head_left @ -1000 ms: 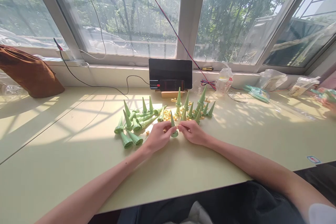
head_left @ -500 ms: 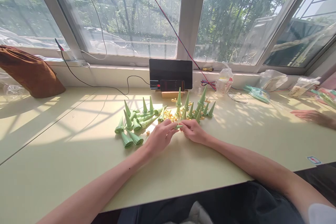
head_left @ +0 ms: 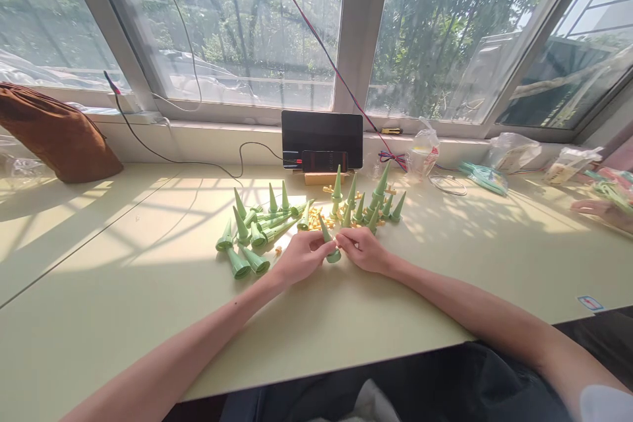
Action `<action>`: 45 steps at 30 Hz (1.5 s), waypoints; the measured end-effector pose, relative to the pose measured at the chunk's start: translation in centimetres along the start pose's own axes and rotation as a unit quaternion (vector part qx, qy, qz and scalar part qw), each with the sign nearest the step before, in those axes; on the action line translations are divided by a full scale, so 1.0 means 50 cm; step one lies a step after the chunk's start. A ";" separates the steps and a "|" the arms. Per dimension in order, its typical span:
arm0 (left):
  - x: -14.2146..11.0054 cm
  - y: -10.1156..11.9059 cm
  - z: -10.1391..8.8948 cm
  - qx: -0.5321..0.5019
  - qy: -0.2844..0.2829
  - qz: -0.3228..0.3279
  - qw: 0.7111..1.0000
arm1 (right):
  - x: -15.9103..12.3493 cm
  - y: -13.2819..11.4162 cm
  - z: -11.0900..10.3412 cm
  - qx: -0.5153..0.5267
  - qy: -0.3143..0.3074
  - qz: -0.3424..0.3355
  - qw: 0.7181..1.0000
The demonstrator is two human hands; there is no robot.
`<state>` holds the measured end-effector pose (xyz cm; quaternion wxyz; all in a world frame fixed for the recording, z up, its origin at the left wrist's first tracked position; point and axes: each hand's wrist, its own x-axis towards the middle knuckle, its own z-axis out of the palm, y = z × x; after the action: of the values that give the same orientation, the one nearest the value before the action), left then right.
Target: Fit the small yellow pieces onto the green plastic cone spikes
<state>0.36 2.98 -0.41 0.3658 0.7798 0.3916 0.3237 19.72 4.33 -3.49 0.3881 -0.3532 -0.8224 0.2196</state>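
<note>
Both my hands meet at the middle of the pale table [head_left: 123, 290]. My left hand [head_left: 301, 256] pinches a green cone spike [head_left: 329, 242], tip tilted up and to the left, wide end near the table. My right hand [head_left: 363, 249] has its fingers curled against the same cone from the right; what it pinches is too small to make out. Left of my hands lies a heap of green cones [head_left: 252, 231], some standing, some on their sides. Behind my hands stand more upright cones [head_left: 368, 201], with small yellow parts [head_left: 316, 217] scattered between the two groups.
A dark tablet [head_left: 322, 138] and a phone [head_left: 324, 161] stand on a wooden stand by the windowsill. A brown bag [head_left: 54, 135] lies far left. Plastic bags [head_left: 425, 148] and green items sit at the right, where another person's hand [head_left: 601, 211] rests. Cables cross the sill.
The cone in my hands went from upright to lying flat between my fingers, then back to tilted upright. The other person's hand at the right came into view, then drew back toward the edge.
</note>
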 end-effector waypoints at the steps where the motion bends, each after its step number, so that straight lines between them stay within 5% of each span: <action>1: 0.000 -0.001 0.000 0.007 0.004 0.005 1.000 | 0.000 0.001 0.001 -0.002 0.004 -0.001 1.000; 5: -0.006 -0.006 0.007 0.103 0.049 0.075 0.991 | 0.001 0.001 0.001 -0.009 0.016 -0.004 1.000; 10: -0.015 -0.001 0.013 0.193 0.036 0.133 0.971 | 0.002 -0.003 0.000 0.000 0.013 -0.012 1.000; 20: -0.007 0.012 0.012 -0.008 0.028 0.013 0.999 | 0.002 -0.001 0.001 -0.009 0.015 -0.006 1.000; 29: -0.018 -0.003 0.016 0.192 0.044 0.154 0.968 | 0.002 -0.002 0.002 -0.003 0.013 -0.007 1.000; 40: -0.008 0.015 0.011 -0.034 0.008 -0.017 0.999 | 0.001 0.001 0.002 -0.006 0.018 -0.003 1.000; 45: -0.014 0.004 0.014 0.122 0.051 0.105 0.986 | 0.001 0.001 0.003 -0.007 0.016 -0.020 1.000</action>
<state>0.63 2.08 -0.75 0.2116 0.8378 0.3620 0.3498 19.61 4.38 -3.56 0.4029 -0.3427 -0.8246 0.2006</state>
